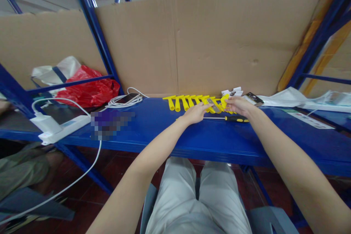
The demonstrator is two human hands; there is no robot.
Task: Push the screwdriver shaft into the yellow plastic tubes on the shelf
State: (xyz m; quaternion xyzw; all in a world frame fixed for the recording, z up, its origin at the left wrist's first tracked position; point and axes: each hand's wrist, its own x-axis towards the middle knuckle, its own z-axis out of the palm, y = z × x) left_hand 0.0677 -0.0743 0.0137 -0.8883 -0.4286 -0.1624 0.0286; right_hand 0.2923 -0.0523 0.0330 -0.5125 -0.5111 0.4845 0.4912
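Note:
My left hand (197,112) is closed at the fingertips on a flat grey metal piece (213,105) that has yellow parts around it. Pinched in my right hand (239,105) is a yellow plastic piece (225,100), close to the grey one; its exact kind is too small to make out. A row of yellow T-shaped plastic handles (177,104) lies behind and left of my hands, partly hidden by them. In front of my fingers rests a screwdriver (237,119) with a black and yellow grip, its thin shaft pointing left.
White pieces (232,91) and a dark packet (253,98) lie behind my right hand on the blue table (153,131). Coiled white cable (124,101), a phone (131,97), a power strip (65,128) and a red bag (91,86) are left. Cardboard (219,40) stands behind.

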